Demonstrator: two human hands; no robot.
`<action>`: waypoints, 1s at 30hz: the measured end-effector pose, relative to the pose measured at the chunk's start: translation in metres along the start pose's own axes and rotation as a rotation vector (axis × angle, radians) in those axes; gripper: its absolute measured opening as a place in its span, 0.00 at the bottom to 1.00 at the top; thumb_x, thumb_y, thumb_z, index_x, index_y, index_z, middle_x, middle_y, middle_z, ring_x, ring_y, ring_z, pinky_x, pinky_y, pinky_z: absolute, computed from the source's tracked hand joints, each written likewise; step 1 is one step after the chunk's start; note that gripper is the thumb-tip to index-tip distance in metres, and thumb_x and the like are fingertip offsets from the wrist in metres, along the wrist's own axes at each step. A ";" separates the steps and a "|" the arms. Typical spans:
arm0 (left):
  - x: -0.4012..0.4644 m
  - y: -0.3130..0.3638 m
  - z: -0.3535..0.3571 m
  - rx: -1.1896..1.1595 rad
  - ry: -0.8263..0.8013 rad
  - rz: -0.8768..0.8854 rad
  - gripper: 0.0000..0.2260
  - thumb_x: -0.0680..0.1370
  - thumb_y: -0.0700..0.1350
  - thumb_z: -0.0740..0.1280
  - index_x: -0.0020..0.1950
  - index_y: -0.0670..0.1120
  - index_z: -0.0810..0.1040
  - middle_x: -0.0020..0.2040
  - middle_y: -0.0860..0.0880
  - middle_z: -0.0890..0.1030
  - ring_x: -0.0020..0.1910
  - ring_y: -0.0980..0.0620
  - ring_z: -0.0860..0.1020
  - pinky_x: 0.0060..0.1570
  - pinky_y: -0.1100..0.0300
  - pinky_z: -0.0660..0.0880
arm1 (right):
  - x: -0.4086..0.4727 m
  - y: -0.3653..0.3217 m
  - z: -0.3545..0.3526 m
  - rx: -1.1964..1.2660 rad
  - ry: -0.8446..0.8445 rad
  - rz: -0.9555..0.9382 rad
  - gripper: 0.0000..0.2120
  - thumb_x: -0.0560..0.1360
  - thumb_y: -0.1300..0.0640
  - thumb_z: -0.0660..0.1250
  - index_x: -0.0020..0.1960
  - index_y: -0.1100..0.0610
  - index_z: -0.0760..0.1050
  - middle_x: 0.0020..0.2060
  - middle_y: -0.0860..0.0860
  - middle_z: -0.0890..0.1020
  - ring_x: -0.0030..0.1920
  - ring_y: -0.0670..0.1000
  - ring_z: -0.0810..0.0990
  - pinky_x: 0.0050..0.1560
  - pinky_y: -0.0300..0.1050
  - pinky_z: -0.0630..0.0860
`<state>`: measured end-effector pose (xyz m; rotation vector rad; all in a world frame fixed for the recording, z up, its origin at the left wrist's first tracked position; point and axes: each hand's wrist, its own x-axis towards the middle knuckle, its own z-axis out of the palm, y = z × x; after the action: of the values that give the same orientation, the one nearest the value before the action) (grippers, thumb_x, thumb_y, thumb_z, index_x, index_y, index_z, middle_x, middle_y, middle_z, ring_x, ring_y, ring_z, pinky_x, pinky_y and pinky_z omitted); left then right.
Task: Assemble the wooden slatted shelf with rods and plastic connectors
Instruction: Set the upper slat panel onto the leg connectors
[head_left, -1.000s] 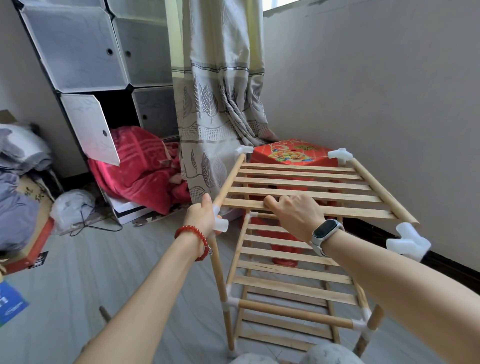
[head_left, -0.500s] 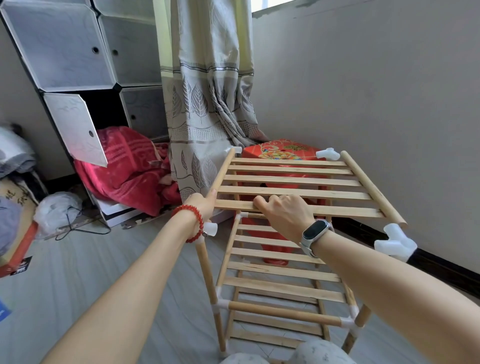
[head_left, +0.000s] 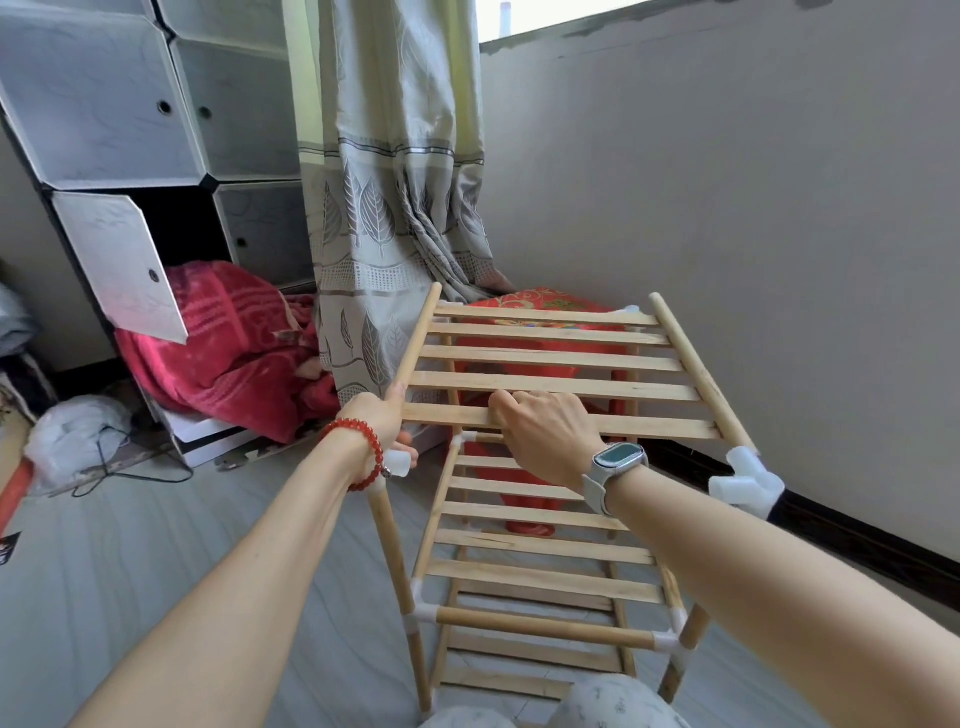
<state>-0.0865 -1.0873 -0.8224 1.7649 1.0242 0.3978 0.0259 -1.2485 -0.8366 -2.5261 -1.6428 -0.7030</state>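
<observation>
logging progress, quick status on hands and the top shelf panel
Left hand grips near-left connector. Right hand grips top panel front slat. Near-right connector empty. Nothing blocking.

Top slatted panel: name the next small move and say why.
Probably lower the top slatted panel's near right rod end into the white connector, which sits open and apart from it. The right hand grips the nearest slat, and the left hand holds the left corner.

Wall (head_left: 753, 208) hems shelf's right; curtain (head_left: 389, 208) behind; bare floor (head_left: 156, 571) left.
</observation>
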 end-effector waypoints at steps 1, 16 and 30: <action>0.000 0.000 0.000 0.027 0.003 -0.005 0.24 0.82 0.58 0.52 0.49 0.37 0.72 0.33 0.42 0.80 0.25 0.49 0.80 0.35 0.56 0.77 | -0.002 0.001 -0.001 0.056 -0.029 0.016 0.12 0.81 0.58 0.53 0.63 0.56 0.66 0.47 0.52 0.78 0.39 0.52 0.71 0.34 0.42 0.64; -0.001 -0.006 0.004 0.128 0.058 0.095 0.24 0.82 0.56 0.53 0.43 0.36 0.73 0.41 0.43 0.79 0.46 0.41 0.79 0.55 0.49 0.75 | -0.063 0.094 -0.086 0.296 -0.116 0.667 0.16 0.80 0.51 0.53 0.43 0.58 0.73 0.42 0.53 0.76 0.46 0.57 0.75 0.43 0.47 0.70; -0.001 -0.008 0.003 -0.080 0.037 0.048 0.23 0.81 0.56 0.56 0.41 0.36 0.70 0.36 0.43 0.75 0.29 0.44 0.81 0.51 0.45 0.79 | -0.113 0.116 -0.074 1.514 -0.400 1.031 0.19 0.81 0.47 0.54 0.40 0.59 0.71 0.28 0.51 0.77 0.23 0.46 0.76 0.29 0.39 0.73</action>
<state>-0.0886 -1.0895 -0.8303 1.7192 0.9799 0.4965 0.0648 -1.4164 -0.7909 -1.7527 -0.2465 0.8554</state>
